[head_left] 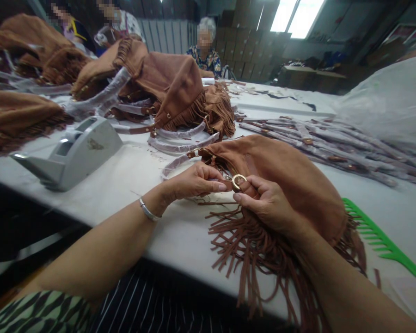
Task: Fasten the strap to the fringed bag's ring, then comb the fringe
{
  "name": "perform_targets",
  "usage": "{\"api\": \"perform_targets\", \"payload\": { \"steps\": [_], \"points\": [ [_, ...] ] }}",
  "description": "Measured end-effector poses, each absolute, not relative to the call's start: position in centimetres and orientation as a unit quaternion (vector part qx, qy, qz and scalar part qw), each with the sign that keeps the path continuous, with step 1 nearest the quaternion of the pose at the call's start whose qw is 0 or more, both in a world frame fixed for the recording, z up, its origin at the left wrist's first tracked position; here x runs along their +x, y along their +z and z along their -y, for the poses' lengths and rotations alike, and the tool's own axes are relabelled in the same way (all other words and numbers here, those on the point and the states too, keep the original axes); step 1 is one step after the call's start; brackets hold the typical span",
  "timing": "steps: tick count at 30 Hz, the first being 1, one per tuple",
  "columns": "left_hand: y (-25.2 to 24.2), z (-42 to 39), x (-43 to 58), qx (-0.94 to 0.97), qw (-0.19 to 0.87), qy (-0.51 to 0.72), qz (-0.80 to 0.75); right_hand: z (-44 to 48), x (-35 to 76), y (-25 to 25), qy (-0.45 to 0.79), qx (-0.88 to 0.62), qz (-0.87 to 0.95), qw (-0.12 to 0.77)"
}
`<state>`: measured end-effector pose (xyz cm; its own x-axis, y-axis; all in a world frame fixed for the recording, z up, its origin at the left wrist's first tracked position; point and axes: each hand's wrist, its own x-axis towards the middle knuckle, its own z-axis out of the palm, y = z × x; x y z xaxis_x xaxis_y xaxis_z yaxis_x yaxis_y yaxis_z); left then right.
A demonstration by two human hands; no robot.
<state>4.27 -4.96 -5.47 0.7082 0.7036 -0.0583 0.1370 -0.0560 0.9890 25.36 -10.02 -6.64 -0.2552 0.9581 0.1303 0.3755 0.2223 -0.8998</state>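
Note:
A brown fringed handbag [291, 180] lies on the white table in front of me, its long fringe [249, 245] spread toward the near edge. My left hand [197, 180] pinches a narrow brown strap end beside a round gold ring [239, 181]. On the ring's other side, my right hand [266, 199] grips the brown leather tab that runs to it. Both hands are closed and close together over the bag's near side. A plastic-wrapped handle [176, 165] curves out from the bag behind my left hand.
A grey tape dispenser [86, 150] stands at left. More brown fringed bags [173, 88] are heaped behind it. Several wrapped straps [312, 136] lie at back right, near a sheet of clear plastic [391, 97]. A green comb [381, 238] rests at right. People sit across the table.

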Motion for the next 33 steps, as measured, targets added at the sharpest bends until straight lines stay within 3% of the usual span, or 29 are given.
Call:
{"api": "perform_targets", "payload": {
  "steps": [13, 24, 33],
  "points": [
    [-5.9, 4.9, 4.7, 0.653, 0.647, 0.263, -0.294, 10.1, 25.3, -6.4, 0.396, -0.491, 0.681, 0.373],
    [-6.5, 5.6, 6.3, 0.662, 0.596, 0.326, -0.317, 10.1, 25.1, -6.1, 0.377, -0.524, 0.657, 0.389],
    [-6.5, 6.0, 6.9, 0.632, 0.612, 0.345, -0.328, 9.8, 25.3, -6.4, 0.349, -0.527, 0.673, 0.384]
  ]
}}
